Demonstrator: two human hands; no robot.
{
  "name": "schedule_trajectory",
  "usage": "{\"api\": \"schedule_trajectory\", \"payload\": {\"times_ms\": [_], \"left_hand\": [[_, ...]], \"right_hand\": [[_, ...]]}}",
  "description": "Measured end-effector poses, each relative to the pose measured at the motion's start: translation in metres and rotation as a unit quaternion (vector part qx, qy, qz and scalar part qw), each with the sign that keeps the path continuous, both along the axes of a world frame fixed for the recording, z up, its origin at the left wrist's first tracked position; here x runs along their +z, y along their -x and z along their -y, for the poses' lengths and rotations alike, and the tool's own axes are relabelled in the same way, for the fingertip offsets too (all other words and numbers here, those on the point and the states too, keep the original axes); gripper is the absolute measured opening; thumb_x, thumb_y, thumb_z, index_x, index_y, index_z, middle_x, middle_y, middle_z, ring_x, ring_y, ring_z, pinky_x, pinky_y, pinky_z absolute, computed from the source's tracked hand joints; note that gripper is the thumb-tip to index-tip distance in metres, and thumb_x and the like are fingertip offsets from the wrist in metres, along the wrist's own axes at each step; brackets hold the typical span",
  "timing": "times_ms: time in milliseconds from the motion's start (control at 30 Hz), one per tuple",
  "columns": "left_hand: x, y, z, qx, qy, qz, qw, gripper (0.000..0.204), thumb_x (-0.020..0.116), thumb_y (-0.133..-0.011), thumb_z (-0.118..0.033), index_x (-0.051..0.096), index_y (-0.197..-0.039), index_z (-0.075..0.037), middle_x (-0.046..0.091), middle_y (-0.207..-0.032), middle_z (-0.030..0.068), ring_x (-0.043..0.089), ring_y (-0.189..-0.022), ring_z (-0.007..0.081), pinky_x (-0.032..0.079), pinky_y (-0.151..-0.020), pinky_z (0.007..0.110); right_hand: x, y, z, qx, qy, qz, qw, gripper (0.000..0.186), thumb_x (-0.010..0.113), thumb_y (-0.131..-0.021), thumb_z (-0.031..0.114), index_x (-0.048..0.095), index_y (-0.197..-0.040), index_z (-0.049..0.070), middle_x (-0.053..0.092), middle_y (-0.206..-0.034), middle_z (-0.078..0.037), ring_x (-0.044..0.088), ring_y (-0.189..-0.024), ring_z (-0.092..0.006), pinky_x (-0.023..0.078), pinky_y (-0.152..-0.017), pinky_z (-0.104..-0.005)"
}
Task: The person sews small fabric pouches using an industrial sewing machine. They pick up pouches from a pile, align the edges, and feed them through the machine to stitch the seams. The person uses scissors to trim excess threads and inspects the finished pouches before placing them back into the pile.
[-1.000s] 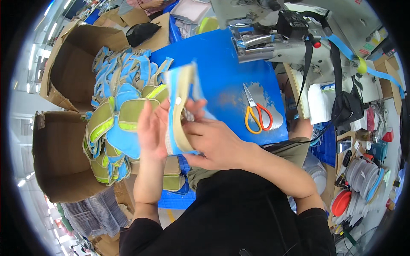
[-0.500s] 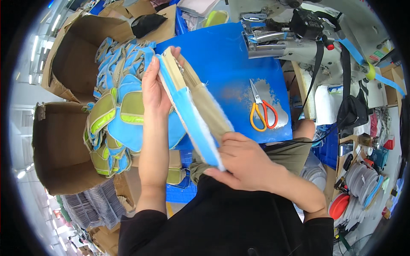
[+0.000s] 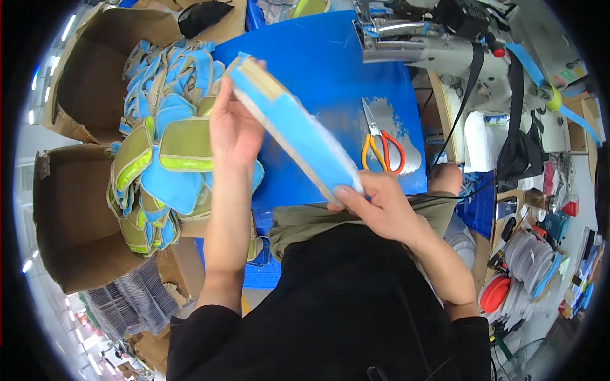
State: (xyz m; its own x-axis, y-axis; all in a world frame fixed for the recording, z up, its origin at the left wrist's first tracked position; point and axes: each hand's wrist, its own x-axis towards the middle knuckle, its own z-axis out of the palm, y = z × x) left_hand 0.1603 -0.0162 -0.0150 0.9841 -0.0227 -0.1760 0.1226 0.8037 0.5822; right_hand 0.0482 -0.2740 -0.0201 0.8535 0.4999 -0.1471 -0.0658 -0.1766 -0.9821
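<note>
A long blue and beige fabric strip (image 3: 302,130) with a fuzzy white edge slants in front of me above the table. My left hand (image 3: 237,132) grips its far end, the thumb along the edge and the other fingers behind. At the near end, my right hand (image 3: 381,202) pinches the strip with the thumb on top. Beyond the right hand, scissors (image 3: 399,155) with orange and yellow handles lie on the blue tabletop (image 3: 311,63). Left of my left hand is a heap of blue and beige fabric pieces, among them an olive-green pouch (image 3: 186,145).
Two open cardboard boxes (image 3: 70,222) stand at the left, with a stack of grey pieces (image 3: 130,305) below them. A sewing machine (image 3: 426,52) occupies the far right. Spools of tape (image 3: 527,257) and a red disc (image 3: 495,293) sit at the right edge.
The strip has turned so its broad blue face shows, where its folded edge and beige inner side showed before. My right hand has moved up and right, its thumb now on top.
</note>
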Motion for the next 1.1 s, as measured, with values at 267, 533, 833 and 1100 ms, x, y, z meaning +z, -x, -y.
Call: {"api": "schedule_trajectory", "payload": {"times_ms": [267,533,833,1100], "left_hand": [[-0.029,0.054,0.039,-0.118,0.049,-0.105,0.986,0.044,0.054,-0.108,-0.024,0.050,-0.146,-0.004,0.055,-0.150,0.0145,0.045,-0.146,0.0287,0.038,-0.120,0.046],[-0.030,0.037,0.007,-0.099,0.153,-0.042,0.982,0.043,0.048,-0.109,-0.017,0.046,-0.151,-0.003,0.052,-0.153,0.0158,0.048,-0.144,0.0255,0.039,-0.120,0.048],[-0.033,0.041,0.007,-0.106,0.171,-0.018,0.979,0.044,0.048,-0.109,-0.016,0.045,-0.152,-0.004,0.050,-0.155,0.0139,0.049,-0.143,0.0251,0.039,-0.120,0.048],[-0.032,0.044,0.003,-0.102,0.159,-0.010,0.982,0.041,0.046,-0.110,-0.013,0.048,-0.151,-0.007,0.056,-0.150,0.0109,0.052,-0.140,0.0222,0.041,-0.119,0.047]], "right_hand": [[-0.035,-0.001,-0.016,-0.093,0.009,0.072,0.993,0.040,0.070,-0.095,0.026,0.062,-0.126,0.003,0.075,-0.101,-0.017,0.074,-0.087,-0.0260,0.054,-0.078,-0.0360],[-0.020,-0.001,-0.006,-0.138,-0.104,-0.021,0.985,0.065,0.074,-0.088,0.004,0.047,-0.147,0.011,0.068,-0.093,-0.009,0.069,-0.091,-0.0158,0.052,-0.080,-0.0306],[-0.021,-0.003,-0.005,-0.138,-0.120,-0.017,0.983,0.058,0.074,-0.086,0.001,0.056,-0.140,0.012,0.069,-0.099,-0.008,0.068,-0.087,-0.0126,0.054,-0.077,-0.0276],[-0.035,-0.003,-0.011,-0.143,-0.112,0.095,0.979,0.036,0.075,-0.087,0.009,0.066,-0.122,0.005,0.072,-0.101,-0.007,0.066,-0.086,-0.0120,0.052,-0.076,-0.0290]]}}
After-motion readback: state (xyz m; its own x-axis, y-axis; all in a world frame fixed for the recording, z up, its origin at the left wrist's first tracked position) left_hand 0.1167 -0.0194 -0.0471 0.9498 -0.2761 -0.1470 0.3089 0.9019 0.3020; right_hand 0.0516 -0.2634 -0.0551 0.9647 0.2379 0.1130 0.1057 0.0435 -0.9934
